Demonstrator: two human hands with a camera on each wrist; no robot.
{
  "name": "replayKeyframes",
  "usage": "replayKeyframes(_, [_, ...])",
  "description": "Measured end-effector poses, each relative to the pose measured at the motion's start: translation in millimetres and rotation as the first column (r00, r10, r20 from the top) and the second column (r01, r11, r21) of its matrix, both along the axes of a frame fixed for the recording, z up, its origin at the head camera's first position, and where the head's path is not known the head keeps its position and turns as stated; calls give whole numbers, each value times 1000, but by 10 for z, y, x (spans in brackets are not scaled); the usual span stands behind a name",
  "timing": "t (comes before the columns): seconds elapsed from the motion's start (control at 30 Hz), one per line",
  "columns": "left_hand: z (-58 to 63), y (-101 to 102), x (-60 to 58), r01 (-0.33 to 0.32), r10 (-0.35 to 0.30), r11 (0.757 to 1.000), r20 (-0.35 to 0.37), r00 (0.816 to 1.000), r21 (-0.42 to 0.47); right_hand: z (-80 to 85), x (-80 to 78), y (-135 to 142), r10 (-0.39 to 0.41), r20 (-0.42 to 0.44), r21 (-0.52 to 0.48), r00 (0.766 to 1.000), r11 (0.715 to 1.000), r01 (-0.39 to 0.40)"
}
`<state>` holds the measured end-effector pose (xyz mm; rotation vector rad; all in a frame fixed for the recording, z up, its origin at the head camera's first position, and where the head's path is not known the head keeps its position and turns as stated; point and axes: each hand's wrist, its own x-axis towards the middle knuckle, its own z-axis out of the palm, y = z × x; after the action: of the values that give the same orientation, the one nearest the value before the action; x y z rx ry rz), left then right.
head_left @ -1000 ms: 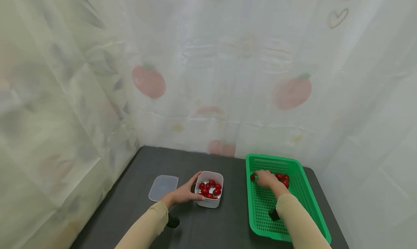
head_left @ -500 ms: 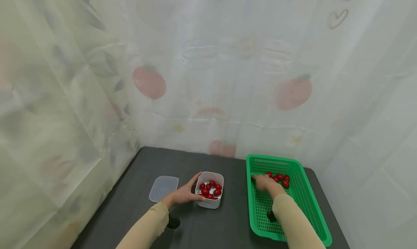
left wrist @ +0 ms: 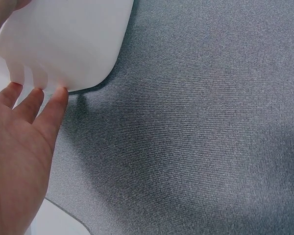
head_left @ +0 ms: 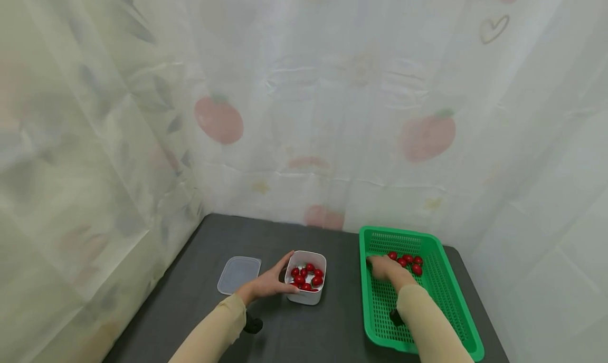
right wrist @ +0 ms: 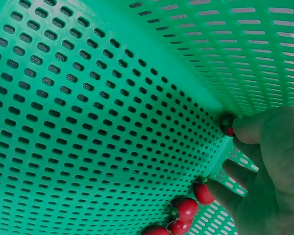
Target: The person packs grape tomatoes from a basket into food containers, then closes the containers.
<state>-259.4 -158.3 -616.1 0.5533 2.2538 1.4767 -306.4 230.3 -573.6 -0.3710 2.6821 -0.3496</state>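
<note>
My left hand [head_left: 267, 284] grips a square white plastic box [head_left: 305, 298], thumb on the near side and fingers along the far left side. Several red cherry tomatoes [head_left: 299, 279] lie inside this box. In the left wrist view, fingertips [left wrist: 62, 93] press against the white box wall [left wrist: 73, 44]. Over on the right, my right hand [head_left: 386, 268] reaches into a green perforated basket [head_left: 363, 299]. At the basket's side wall it pinches a cherry tomato [right wrist: 229, 130], mostly hidden by the thumb in the right wrist view. More cherry tomatoes [right wrist: 187, 209] lie near the other fingers.
A translucent lid [head_left: 239, 275] lies flat left of the box on the dark grey table [head_left: 285, 231]. Loose cherry tomatoes [head_left: 417, 269] sit toward the basket's far end. Curtains [head_left: 332, 115] printed with fruit hang behind the table and at its sides.
My right hand has shifted slightly left to the basket's left wall, uncovering a tomato beside it, then stayed there. The left hand and the box have kept their place.
</note>
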Motion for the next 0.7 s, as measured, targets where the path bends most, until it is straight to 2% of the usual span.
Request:
replayKeyframes(0.27, [-4, -1, -10, -2, 2, 1000, 23, 1000, 2, -15, 28, 19, -7, -38, 22, 999, 1000, 7])
replayKeyframes(0.4, [7, -1, -4, 5, -5, 1000, 31, 1000, 11, -20, 67, 37, 16, -65, 38, 998, 999, -13])
replayKeyframes(0.57, [21, -6, 18, 10, -10, 1000, 30, 999, 13, -25, 98, 81, 64, -124, 18, 990, 998, -62])
replayKeyframes(0.7, [25, -12, 24, 12, -12, 1000, 20, 1000, 11, -33, 101, 116, 62, -128, -14, 990, 998, -64])
